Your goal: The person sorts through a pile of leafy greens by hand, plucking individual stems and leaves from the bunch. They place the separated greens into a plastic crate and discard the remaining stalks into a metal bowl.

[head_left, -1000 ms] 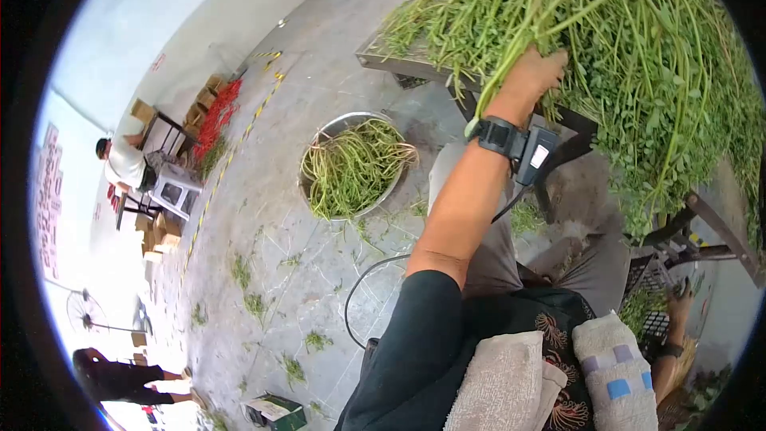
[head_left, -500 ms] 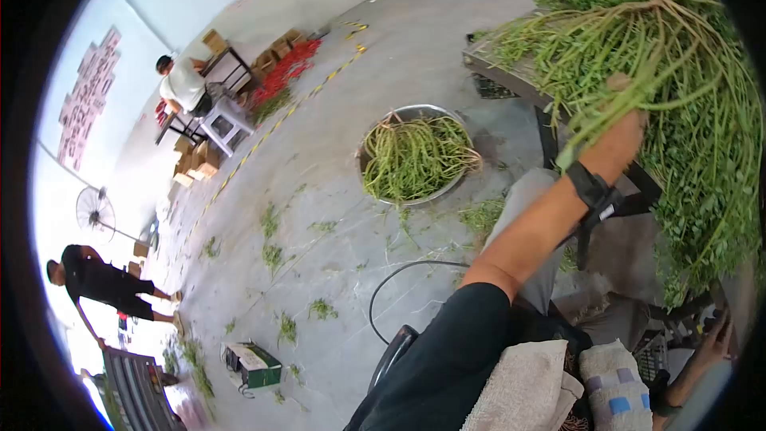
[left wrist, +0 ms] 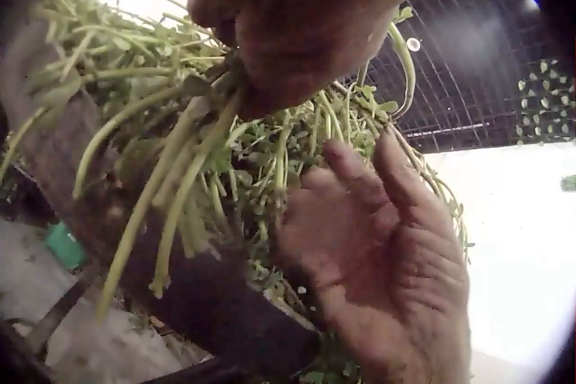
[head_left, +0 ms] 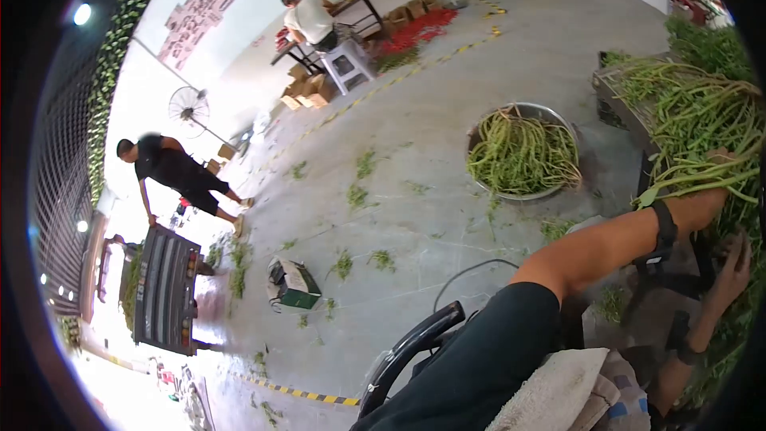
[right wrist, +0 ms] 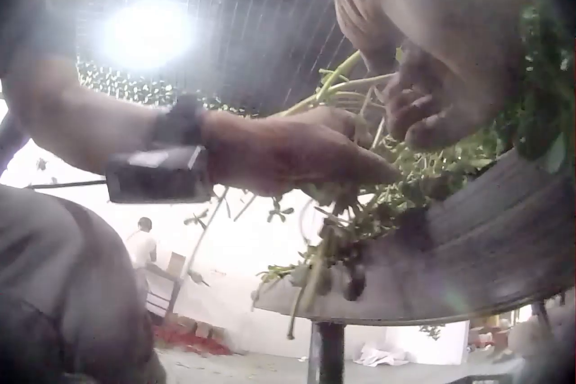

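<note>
Left hand (left wrist: pixel 297 33) grips long, leafy green stems (left wrist: pixel 171 177).

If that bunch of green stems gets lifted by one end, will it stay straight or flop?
Probably flop: the stems are long and thin, and already droop over the table edge where the left hand grips them. Likely light for its bulk, being mostly slender stalks and small leaves. Loose stems may slip out, as scraps on the floor suggest.

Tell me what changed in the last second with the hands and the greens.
The left hand keeps its grip on the bunch of stems, and the right hand has come up open beside it. The head view swung left. The metal bowl of stems stayed put.
</note>
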The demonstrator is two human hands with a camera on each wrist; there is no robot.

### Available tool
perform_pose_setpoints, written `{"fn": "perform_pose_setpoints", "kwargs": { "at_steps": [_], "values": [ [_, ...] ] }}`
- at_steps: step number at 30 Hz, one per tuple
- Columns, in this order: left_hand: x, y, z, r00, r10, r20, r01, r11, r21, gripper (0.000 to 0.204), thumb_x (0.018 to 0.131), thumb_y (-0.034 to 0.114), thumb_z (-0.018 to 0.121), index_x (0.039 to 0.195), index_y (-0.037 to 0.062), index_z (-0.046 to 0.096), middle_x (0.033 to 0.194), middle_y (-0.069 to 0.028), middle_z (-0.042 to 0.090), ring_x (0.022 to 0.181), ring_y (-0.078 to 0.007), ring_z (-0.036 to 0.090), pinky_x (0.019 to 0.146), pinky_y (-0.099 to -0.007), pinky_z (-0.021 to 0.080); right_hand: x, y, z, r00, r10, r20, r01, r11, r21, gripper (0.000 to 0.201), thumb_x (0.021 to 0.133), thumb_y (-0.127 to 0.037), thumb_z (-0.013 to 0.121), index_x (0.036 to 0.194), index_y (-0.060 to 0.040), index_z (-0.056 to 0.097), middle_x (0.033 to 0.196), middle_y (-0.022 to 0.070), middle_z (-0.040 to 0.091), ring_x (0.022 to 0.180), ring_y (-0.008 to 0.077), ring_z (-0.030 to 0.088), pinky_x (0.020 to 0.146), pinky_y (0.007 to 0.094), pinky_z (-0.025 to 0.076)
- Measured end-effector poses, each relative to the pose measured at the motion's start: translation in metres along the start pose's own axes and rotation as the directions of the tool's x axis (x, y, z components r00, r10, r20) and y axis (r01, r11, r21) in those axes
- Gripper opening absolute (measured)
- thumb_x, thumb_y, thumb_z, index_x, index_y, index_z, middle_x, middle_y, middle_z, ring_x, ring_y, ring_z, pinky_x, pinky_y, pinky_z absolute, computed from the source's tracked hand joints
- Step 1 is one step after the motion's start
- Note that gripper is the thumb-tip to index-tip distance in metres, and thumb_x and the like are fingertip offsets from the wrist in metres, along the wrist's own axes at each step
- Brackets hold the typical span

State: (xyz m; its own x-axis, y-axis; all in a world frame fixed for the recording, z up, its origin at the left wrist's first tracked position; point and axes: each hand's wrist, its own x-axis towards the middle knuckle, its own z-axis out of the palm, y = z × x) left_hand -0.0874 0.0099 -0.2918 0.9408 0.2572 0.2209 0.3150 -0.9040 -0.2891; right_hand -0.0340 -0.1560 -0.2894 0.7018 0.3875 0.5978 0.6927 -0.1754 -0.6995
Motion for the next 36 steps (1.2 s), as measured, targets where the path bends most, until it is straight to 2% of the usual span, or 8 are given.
{"fn": "perform_pose_setpoints", "kwargs": {
  "at_steps": [2,3,8,10,14,22,32,36],
  "values": [
    [0.011,-0.001,0.021,0.748,-0.138,-0.649,-0.063,0.959,-0.277,0.019,0.087,0.01,0.047,0.099,-0.0042,0.051,0.096,-0.0202,0.052,0.089,-0.0347,0.053,0.081,-0.0414,0.043,0.014,-0.005,0.013,0.999,0.036,0.008,-0.036,0.998,0.055,0.043,0.096,-0.034,0.044,0.127,-0.0055,0.052,0.105,0.0099,0.06,0.094,0.0191,0.057,0.079,0.0334,0.045],
    [-0.011,-0.015,-0.011,0.928,-0.072,-0.366,-0.2,0.734,-0.65,0.017,0.085,0.006,0.048,0.097,-0.0045,0.055,0.094,-0.0212,0.055,0.086,-0.0342,0.055,0.077,-0.0421,0.045,0.025,0.005,0.023,1.0,-0.021,-0.002,0.021,0.997,0.071,0.046,0.096,-0.034,0.043,0.129,-0.0041,0.048,0.11,0.0124,0.058,0.102,0.0211,0.055,0.084,0.0347,0.045],
    [-0.063,-0.022,-0.07,0.941,-0.188,-0.281,-0.18,0.423,-0.888,0.021,0.08,0.004,0.056,0.097,-0.0074,0.055,0.09,-0.0218,0.059,0.08,-0.0345,0.06,0.074,-0.0438,0.047,0.057,0.097,0.089,0.907,0.225,0.355,-0.409,0.671,0.619,0.054,0.095,-0.035,0.045,0.138,-0.0057,0.032,0.133,0.0129,0.044,0.122,0.0227,0.043,0.098,0.0353,0.037],
    [-0.095,-0.024,-0.105,0.994,-0.09,0.055,0.073,0.217,-0.973,0.024,0.077,0.007,0.059,0.096,-0.0066,0.056,0.09,-0.0209,0.058,0.084,-0.0343,0.059,0.074,-0.0435,0.047,0.037,0.006,0.069,0.887,0.228,0.401,-0.46,0.503,0.732,0.052,0.095,-0.033,0.046,0.136,-0.0053,0.032,0.127,0.0116,0.047,0.118,0.0222,0.046,0.097,0.0342,0.038],
    [-0.135,-0.036,-0.112,0.893,0.092,-0.441,-0.403,0.6,-0.692,0.027,0.074,0.012,0.061,0.095,-0.0042,0.056,0.09,-0.0178,0.056,0.087,-0.0332,0.058,0.073,-0.0428,0.048,0.033,-0.026,0.056,0.739,0.508,0.443,-0.671,0.489,0.558,0.057,0.092,-0.031,0.054,0.136,-0.0044,0.031,0.128,0.0112,0.045,0.111,0.0202,0.049,0.09,0.0319,0.041],
    [-0.323,-0.199,-0.122,0.987,-0.15,-0.052,0.12,0.917,-0.38,0.031,0.076,0.019,0.062,0.102,0.0029,0.055,0.095,-0.0151,0.055,0.088,-0.033,0.056,0.073,-0.0423,0.048,0.062,0.002,0.088,0.809,0.474,0.348,-0.588,0.653,0.478,0.056,0.09,-0.03,0.057,0.135,-0.0043,0.035,0.124,0.0111,0.049,0.106,0.0199,0.052,0.086,0.0314,0.043],
    [-0.707,-0.165,0.008,0.339,-0.681,0.649,0.909,0.415,-0.039,0.036,0.076,0.03,0.063,0.101,0.0041,0.064,0.101,-0.0191,0.063,0.098,-0.0344,0.058,0.085,-0.0432,0.045,0.085,0.066,0.102,0.904,0.299,0.306,-0.412,0.802,0.433,0.05,0.087,-0.032,0.061,0.126,-0.0035,0.05,0.11,0.0119,0.06,0.096,0.0219,0.058,0.079,0.0315,0.046],
    [-0.765,-0.118,0.068,0.325,-0.707,0.628,0.936,0.336,-0.105,0.035,0.074,0.031,0.064,0.095,0.0032,0.067,0.093,-0.0181,0.065,0.092,-0.0344,0.06,0.083,-0.0425,0.047,0.113,0.15,0.129,0.968,0.063,0.245,-0.209,0.743,0.636,0.041,0.09,-0.027,0.058,0.12,-0.0003,0.053,0.105,0.0131,0.061,0.084,0.021,0.061,0.067,0.0321,0.05]
  ]
}}
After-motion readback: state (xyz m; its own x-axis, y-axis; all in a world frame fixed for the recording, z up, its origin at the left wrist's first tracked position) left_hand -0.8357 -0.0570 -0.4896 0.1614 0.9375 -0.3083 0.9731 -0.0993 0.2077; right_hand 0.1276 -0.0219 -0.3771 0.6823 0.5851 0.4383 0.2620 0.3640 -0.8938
